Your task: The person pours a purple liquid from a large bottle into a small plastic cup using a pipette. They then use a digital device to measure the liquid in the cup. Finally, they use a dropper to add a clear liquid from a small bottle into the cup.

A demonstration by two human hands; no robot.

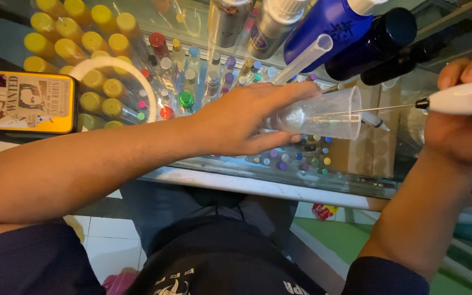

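Head view, only cam. Left hand (247, 123) wraps a clear plastic cup (323, 113), fingers over the top of it, thumb under; cup lies on its side, mouth toward the right, held above a glass counter (258, 183). Grip closed but loose-looking, on the base end only. Right hand (465, 123) closed round a white handheld mixer (465, 97); its thin wire shaft (378, 109) runs level into the cup mouth. Whisk tip seems inside the cup, can't tell if it touches the wall. Cup looks empty; contents not discernible.

Surroundings: yellow-capped bottles (83, 43) and small coloured-cap vials (192, 82) under the glass, blue bottles (350, 33) and silver cans (247, 22) at far edge, a clear tube (304, 59) just behind the cup, a phone in a yellow case (23, 101) at left.

Risks, in my judgement:
- Thin cup held by one end: squeeze too hard, wall buckles onto the shaft.
- Mixer switched on while cup is sideways: any liquid flings out over the counter.
- Shaft tip catching the wall could jerk the cup from the light hold.
- Right hand close to the dark bottle; a knock may topple it.
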